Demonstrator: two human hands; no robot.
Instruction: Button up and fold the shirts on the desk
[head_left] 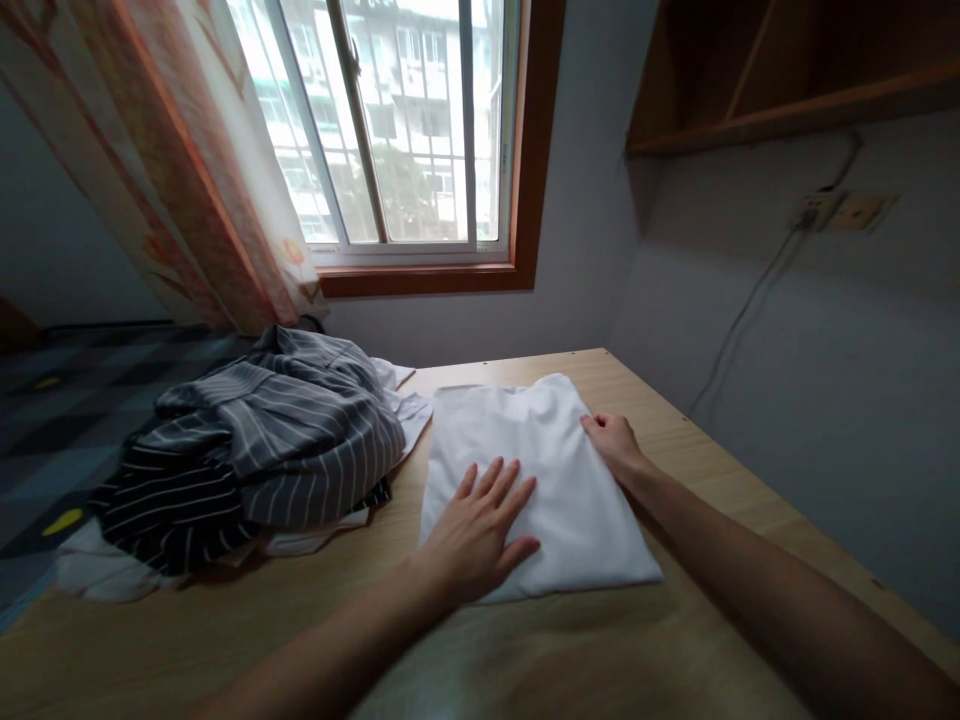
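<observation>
A white garment (555, 500), folded into a rough rectangle, lies on the wooden table in front of me. What kind of garment it is does not show. My left hand (484, 530) rests flat on its lower left part, fingers spread. At the garment's upper right edge, my right hand (616, 442) is closed, thumb and curled fingers pinching the cloth there. Small wrinkles run across the top of the white cloth near its far edge.
On the table (720, 500), to the left, sits a heap of striped grey and black clothes (300, 430) with white cloth under it. Beyond is a bed with a checked cover (52, 420). A window (412, 130), curtain (187, 150), wall shelf (795, 90) and socket with cord (817, 210) surround the table.
</observation>
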